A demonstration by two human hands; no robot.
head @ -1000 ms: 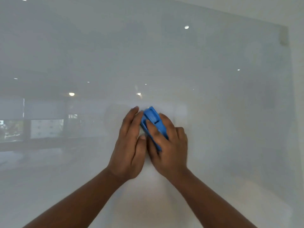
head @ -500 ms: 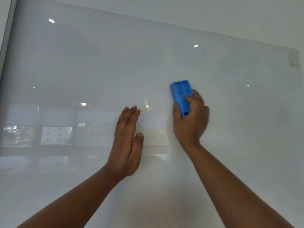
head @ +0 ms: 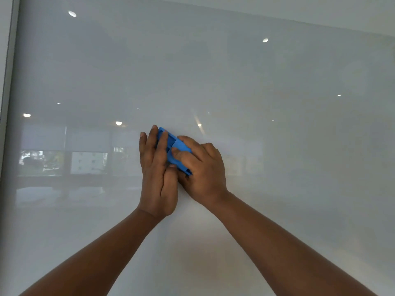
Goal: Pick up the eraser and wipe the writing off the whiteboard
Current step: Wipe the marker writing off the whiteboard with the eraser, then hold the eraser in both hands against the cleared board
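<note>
- The blue eraser (head: 174, 151) sat pressed against the whiteboard (head: 277, 103) just left of the frame's centre, tilted so its long side ran from upper left to lower right.
- The right hand (head: 202, 169) held it, fingers (head: 181, 153) curled over its back and clamped on it; the left hand (head: 157, 174) lay flat beside it, fingers together and extended, their tips overlapping the eraser's upper left end.
- No writing was legible anywhere on the board — only ceiling lights and a window reflected in its gloss — so whatever remained to be wiped could not be told from this view.
- Likely risk: with two hands crowding one small block, the left fingertips could have dragged across the surface and smeared skin oil or ink residue where the pad should have passed.
- The tilt was a second worry — if only one edge of the pad bore on the board, a stroke would probably have left streaks rather than a clean band.
- The eraser's smooth plastic back looked slippery; a hard push might have let it squirt out from under the right fingers and drop.
- The glare itself could have hidden faint marks, so patches might have been missed.
</note>
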